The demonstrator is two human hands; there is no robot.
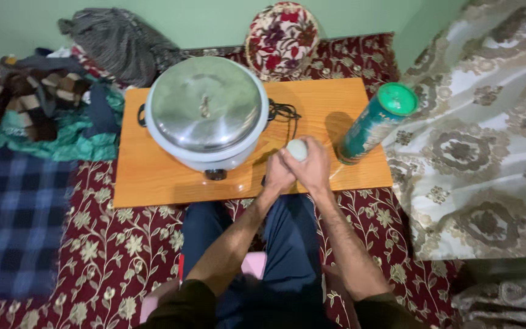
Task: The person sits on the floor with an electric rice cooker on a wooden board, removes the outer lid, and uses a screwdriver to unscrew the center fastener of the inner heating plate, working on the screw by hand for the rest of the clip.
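Note:
My left hand and my right hand are pressed together over the front edge of a low wooden table. Between them they grip a small pale round object, whose top shows above the fingers. A white rice cooker with a shiny metal lid stands just left of my hands. Its black cord lies behind them. A tall green cylindrical can with a green lid stands to the right of my right hand.
A round floral cushion leans against the wall behind the table. Piled clothes and a plaid blanket lie at the left. A patterned cream cover fills the right. Red floral carpet surrounds my knees.

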